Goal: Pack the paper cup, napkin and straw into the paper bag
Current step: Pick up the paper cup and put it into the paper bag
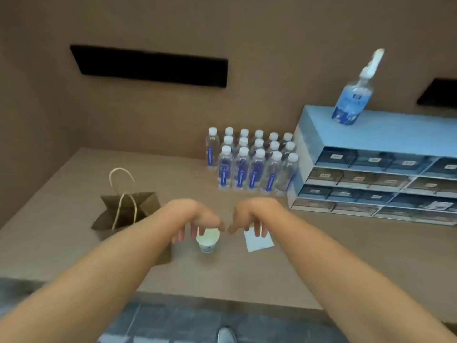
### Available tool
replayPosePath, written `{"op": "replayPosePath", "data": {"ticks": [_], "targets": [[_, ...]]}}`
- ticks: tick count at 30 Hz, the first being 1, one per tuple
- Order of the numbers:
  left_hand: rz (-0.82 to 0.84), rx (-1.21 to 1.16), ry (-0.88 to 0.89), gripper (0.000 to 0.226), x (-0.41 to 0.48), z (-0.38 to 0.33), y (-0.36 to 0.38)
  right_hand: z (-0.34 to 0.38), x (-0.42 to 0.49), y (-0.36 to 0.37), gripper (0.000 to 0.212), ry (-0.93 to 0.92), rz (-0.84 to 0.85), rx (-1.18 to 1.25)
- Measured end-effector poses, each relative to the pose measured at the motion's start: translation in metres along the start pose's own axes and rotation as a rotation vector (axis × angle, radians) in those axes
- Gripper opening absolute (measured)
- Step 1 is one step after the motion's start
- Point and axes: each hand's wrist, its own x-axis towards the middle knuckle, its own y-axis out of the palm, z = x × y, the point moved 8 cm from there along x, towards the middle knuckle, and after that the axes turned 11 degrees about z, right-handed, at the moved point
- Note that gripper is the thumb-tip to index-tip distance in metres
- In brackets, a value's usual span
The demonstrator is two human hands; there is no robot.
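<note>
A paper cup (208,240) is standing upright on the worktop (321,256), its open mouth facing up and its long axis vertical. The left hand (197,219) is being held just above it, fingers hanging down around the cup's far and left rim; the grip is being kept loosely open and whether the fingers are touching the cup cannot be told. A white napkin (258,240) is lying flat just right of the cup, turned so that its corners point near and far, one corner toward the near left. The right hand (249,216) is being held over its far edge, fingers spread and pointing down; the grip is open, and contact with the napkin cannot be told. A brown paper bag (138,206) is standing to the left of the cup, mouth up, with its rope handles (121,174) rising above it; its near part is being hidden by the left forearm. Far behind the hands, water bottles (249,159) are standing in rows. To the right, a blue drawer unit (376,169) is carrying a blue pump bottle (353,100) on top. No straw can be made out.
</note>
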Motion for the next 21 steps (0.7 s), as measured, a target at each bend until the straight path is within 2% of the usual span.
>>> {"op": "replayPosePath", "data": {"ticks": [5, 7, 9, 10, 12, 14, 16, 18, 21], "targets": [[0.191, -0.132, -0.109, 0.066, 0.053, 0.017, 0.056, -0.003, 0.059, 0.032, 0.034, -0.04, 0.035, -0.075], [0.14, -0.192, -0.085, 0.058, 0.077, 0.024, 0.064, -0.004, 0.078, 0.036, 0.03, -0.085, -0.043, -0.063], [0.027, -0.243, -0.069, 0.051, 0.094, 0.029, 0.067, -0.007, 0.103, 0.046, 0.022, -0.151, -0.059, 0.092], [-0.049, -0.274, -0.064, 0.051, 0.104, 0.031, 0.068, -0.006, 0.114, 0.051, 0.026, -0.2, -0.072, 0.184], [-0.192, -0.379, -0.025, 0.058, 0.122, 0.034, 0.07, 0.0, 0.126, 0.054, 0.064, -0.338, -0.128, 0.363], [-0.275, -0.544, 0.055, 0.065, 0.138, 0.035, 0.071, 0.014, 0.128, 0.052, 0.079, -0.521, -0.19, 0.531], [-0.332, -0.659, 0.139, 0.066, 0.144, 0.034, 0.066, 0.023, 0.131, 0.049, 0.076, -0.617, -0.227, 0.632], [-0.38, -0.734, 0.198, 0.059, 0.142, 0.034, 0.059, 0.028, 0.13, 0.046, 0.066, -0.633, -0.239, 0.673], [-0.44, -0.746, 0.294, 0.055, 0.122, 0.034, 0.045, 0.036, 0.113, 0.028, 0.06, -0.611, -0.274, 0.603]]}}
